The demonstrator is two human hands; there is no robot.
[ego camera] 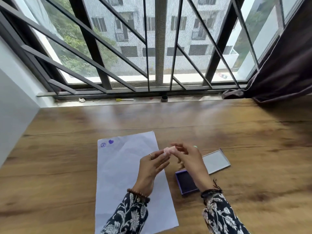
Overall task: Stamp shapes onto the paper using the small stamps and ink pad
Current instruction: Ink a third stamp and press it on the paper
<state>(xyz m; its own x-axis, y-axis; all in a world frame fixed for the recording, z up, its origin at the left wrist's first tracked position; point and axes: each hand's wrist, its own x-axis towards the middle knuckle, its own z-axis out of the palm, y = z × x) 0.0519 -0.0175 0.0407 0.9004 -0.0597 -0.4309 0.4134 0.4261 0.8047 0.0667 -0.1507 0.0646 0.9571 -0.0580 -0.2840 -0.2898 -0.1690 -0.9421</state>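
Both hands pinch one small pink stamp (169, 150) above the paper's (128, 174) right edge: left hand (152, 168) at its 7 o'clock end, right hand (189, 159) at its 2 o'clock end. The stamp lies sideways.

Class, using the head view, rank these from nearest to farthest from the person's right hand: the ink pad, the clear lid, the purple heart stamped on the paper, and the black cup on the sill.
1. Ink pad, just below the right hand.
2. Lid, to its right.
3. Heart, upper left on the paper.
4. Cup, far back on the sill.
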